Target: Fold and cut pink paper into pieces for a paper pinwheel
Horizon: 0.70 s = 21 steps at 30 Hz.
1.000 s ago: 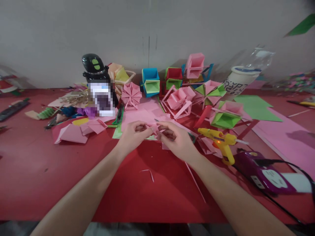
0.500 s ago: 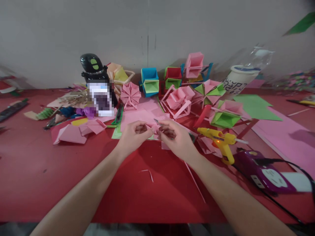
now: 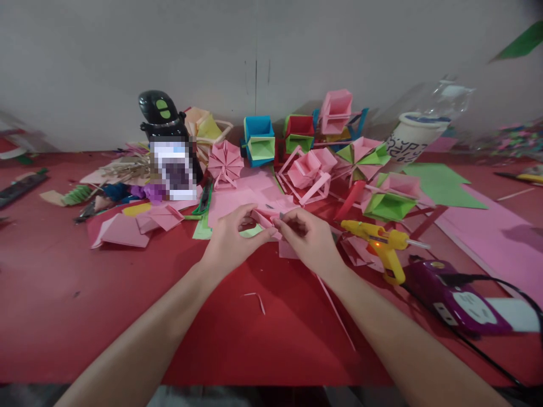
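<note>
Between my two hands is a small folded piece of pink paper [image 3: 266,218], held above the table's middle. My left hand [image 3: 232,233] grips its left end, thumb below and fingers above. The fingertips of my right hand [image 3: 309,233] are pinched on its right end. A small grey tip shows by the right fingers, too little of it to name. Pink sheets [image 3: 241,195] lie behind the hands, with pale green paper under them. Near the right wrist rests a yellow glue gun [image 3: 377,240] with an orange light.
Folded paper boxes [image 3: 259,141] and pink paper wheels [image 3: 225,163] stand along the wall. At left are a phone [image 3: 173,169] against a black figure and folded pink pieces [image 3: 127,229]. A purple power strip [image 3: 462,302] with cables, a white cup [image 3: 418,138] and a paper strip [image 3: 335,311] are at right.
The pink paper has opened wider between my fingers. My left hand's thumb and fingers have spread farther apart. The right hand has shifted slightly right.
</note>
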### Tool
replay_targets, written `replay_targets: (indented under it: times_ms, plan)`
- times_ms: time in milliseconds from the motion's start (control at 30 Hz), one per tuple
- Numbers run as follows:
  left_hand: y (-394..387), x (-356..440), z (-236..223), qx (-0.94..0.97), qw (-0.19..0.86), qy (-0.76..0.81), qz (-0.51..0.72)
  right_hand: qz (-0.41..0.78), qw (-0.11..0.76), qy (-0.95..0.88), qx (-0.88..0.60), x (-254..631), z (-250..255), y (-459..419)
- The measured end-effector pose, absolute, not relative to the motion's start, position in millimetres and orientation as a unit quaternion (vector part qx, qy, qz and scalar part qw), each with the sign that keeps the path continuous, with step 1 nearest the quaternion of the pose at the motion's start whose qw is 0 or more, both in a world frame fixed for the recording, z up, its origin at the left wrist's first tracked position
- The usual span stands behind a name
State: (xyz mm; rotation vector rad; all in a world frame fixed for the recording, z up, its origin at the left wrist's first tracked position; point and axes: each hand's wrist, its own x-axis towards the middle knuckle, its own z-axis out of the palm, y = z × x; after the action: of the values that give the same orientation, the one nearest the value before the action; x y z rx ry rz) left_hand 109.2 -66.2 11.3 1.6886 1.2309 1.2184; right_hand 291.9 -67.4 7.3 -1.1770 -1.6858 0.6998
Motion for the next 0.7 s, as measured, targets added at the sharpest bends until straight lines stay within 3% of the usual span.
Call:
replay_targets:
  times_ms: [367,700]
  plan:
    - [-57,99,26,0.656,0.499,0.447,0.349,0.303,0.489,-0.671,-0.469,295,9,-66]
    - [-55,99,24,0.574,0.553,0.475,0.374,0.321,0.481,-0.674,-0.46,297,15,-64]
